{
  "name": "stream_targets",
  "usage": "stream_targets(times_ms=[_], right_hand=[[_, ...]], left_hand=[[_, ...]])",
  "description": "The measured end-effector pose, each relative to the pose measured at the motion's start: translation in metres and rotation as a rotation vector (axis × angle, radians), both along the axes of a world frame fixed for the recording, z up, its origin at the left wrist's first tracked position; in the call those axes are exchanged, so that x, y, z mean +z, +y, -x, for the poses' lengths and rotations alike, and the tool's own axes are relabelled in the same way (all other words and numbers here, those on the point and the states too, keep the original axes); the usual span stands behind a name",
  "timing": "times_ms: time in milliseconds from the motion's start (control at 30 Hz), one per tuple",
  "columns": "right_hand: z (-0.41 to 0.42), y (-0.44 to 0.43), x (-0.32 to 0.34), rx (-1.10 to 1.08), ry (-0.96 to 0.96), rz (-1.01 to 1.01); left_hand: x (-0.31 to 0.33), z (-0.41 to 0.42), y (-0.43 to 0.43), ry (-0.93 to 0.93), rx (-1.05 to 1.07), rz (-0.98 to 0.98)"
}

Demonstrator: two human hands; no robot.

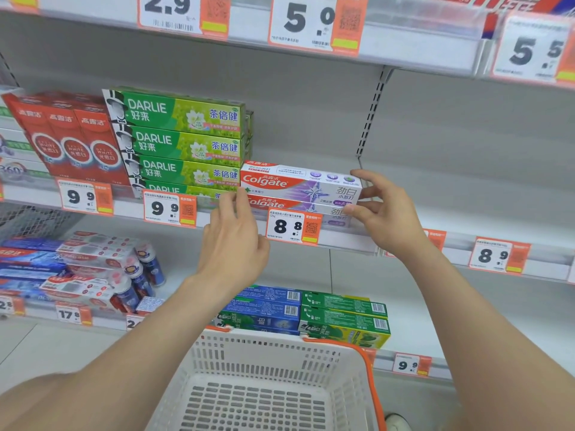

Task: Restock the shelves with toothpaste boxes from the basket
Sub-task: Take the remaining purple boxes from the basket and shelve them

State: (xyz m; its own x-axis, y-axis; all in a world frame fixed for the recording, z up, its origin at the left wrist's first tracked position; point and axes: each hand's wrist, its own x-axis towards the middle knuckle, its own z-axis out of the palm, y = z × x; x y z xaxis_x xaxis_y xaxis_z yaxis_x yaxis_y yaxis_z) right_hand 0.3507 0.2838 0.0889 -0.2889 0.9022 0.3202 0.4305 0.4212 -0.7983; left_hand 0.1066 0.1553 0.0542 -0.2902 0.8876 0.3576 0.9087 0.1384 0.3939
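Two white and purple Colgate toothpaste boxes lie stacked on the middle shelf (435,209). The upper Colgate box (298,183) rests on the lower Colgate box (311,209). My right hand (384,213) holds the right end of the stack, thumb over the upper box's corner and fingers curled at the end. My left hand (233,241) has its fingertips against the left end of the boxes. The white plastic basket (342,368) with an orange handle sits below my arms, and its visible inside holds no boxes.
Green Darlie boxes (180,144) are stacked left of the Colgate boxes, with red boxes (71,135) further left. Blue and green boxes (305,315) lie on the lower shelf behind the basket. Orange price tags line the shelf edges. The shelf to the right is bare.
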Motion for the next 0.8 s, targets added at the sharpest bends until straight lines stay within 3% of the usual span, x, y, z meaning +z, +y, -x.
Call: stream_targets(times_ms=[700,800], right_hand=[[0.005,-0.012,0.002,-0.075,-0.068,-0.01],[0.011,-0.023,-0.001,-0.195,-0.152,-0.161]], left_hand=[[-0.001,0.002,0.001,-0.018,0.007,-0.009],[-0.003,0.0,-0.003,-0.005,0.005,-0.021]])
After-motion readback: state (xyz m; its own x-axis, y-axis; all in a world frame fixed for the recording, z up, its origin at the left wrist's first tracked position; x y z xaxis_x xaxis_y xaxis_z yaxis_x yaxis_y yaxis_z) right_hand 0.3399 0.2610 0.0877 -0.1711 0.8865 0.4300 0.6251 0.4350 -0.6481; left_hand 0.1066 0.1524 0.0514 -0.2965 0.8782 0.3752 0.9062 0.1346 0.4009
